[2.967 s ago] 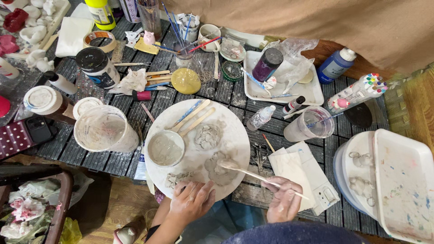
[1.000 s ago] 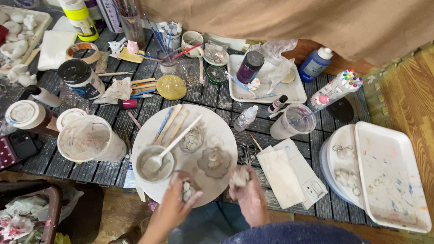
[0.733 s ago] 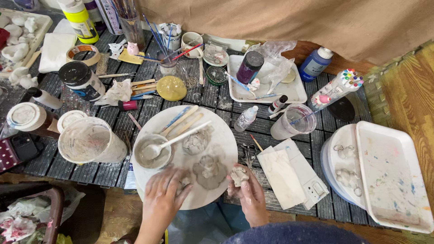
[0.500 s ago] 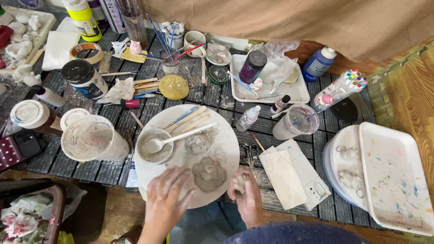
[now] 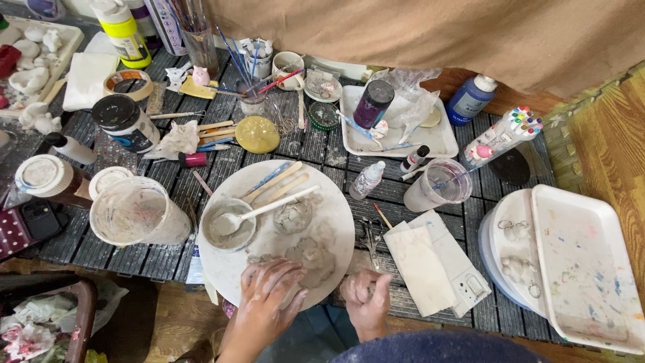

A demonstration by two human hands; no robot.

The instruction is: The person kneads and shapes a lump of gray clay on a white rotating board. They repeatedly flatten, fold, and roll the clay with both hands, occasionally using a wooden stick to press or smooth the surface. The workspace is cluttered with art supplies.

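Both hands work at the near edge of the counter: the left hand (image 5: 269,296), smeared with pale grey paste, lies flat with its fingers spread on the near part of the round white board (image 5: 336,202), while the right hand (image 5: 366,302) is curled into a loose fist just off the board's near right rim, and I cannot tell whether anything is inside it. On the board sit several grey moulded clay pieces; one round piece (image 5: 292,216) lies near the middle and a larger lumpy piece (image 5: 317,255) lies just beyond the left hand's fingertips, so the shaping looks well begun. A small bowl of grey paste (image 5: 228,225) rests on the board's left side with a white spoon (image 5: 269,207) lying in it, which suggests the material is mixed and ready. Flat wooden sticks (image 5: 282,183) lie across the far part of the board, untouched. To the right, near the counter's right edge, a pale slab (image 5: 420,269) and a paint-stained white tray (image 5: 581,269) wait. Paint bottles, brushes in a glass (image 5: 195,37) and a bundle of markers (image 5: 504,134) stand toward the far edge, and the pieces are still bare grey, so by my reading any colouring has not been started.
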